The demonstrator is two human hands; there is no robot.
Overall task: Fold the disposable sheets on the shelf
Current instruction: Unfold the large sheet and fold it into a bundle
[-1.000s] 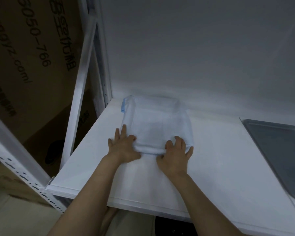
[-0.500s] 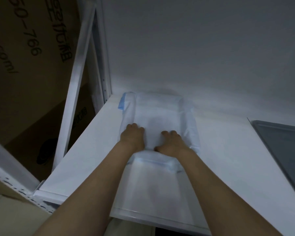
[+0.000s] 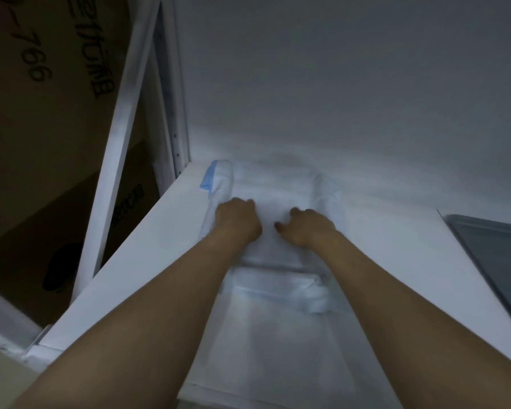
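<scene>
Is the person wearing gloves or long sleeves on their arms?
No. The left hand and right hand are bare, with no gloves, and both forearms are uncovered as far as the picture shows. No watch, ring or bracelet is visible.

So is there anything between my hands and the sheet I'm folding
Nothing visible. The left hand and right hand already rest directly on the disposable sheet on the white shelf. The grey tray lies apart, to the right.
</scene>
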